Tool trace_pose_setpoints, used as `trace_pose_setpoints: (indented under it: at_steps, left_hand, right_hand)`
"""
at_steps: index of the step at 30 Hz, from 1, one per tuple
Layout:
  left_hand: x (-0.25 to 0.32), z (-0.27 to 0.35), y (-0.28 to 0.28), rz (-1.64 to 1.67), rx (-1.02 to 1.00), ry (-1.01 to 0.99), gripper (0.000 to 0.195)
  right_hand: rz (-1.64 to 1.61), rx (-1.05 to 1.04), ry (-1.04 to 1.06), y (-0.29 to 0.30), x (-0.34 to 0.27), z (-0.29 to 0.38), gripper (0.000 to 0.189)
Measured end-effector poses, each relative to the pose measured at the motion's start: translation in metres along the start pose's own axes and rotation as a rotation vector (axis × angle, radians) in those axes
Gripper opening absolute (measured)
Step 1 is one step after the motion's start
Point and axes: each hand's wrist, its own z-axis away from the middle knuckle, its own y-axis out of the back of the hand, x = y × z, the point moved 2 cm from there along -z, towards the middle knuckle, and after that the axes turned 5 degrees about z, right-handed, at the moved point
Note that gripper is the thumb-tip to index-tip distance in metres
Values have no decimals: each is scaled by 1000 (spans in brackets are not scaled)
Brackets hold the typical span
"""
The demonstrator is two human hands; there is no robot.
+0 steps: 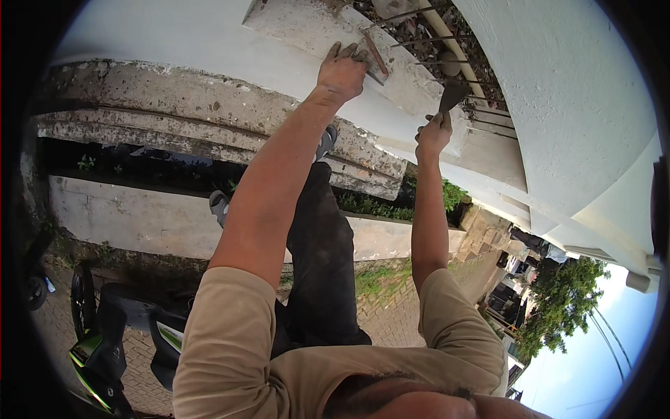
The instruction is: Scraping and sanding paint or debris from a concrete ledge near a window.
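My left hand (343, 73) lies palm down, fingers a little apart, on the edge of a stained white masonry ledge (309, 31). Just right of its fingertips is a flat tool with a narrow reddish-brown part (377, 55); whether they touch cannot be told. My right hand (434, 136), farther right, grips a scraper (454, 96) with a broad dark blade, which points up towards the metal bars above the ledge.
Metal bars (439, 39) and a pale pipe (445, 31) cross a debris-filled gap beside a white wall (570, 94). Below are a concrete kerb (183, 99), a dark drain channel (152, 162) with plants, and a low wall (131, 214). A motorcycle (120, 335) stands at lower left on paving. My feet straddle the channel.
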Motion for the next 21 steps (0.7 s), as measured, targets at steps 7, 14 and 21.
trace_pose_setpoints:
  at_steps: [7,14,21]
  left_hand:
    - [1,-4,2,-13,-7,27,33]
    - [5,3,3,-26,-13,40,37]
    - [3,1,-4,-51,14,27,35]
  right_hand:
    - [48,137,211,-24,18,-40,35]
    - [-3,-56,-20,-21,29,-27,34]
    - [-79,-102,-68,-33,35,-19,41]
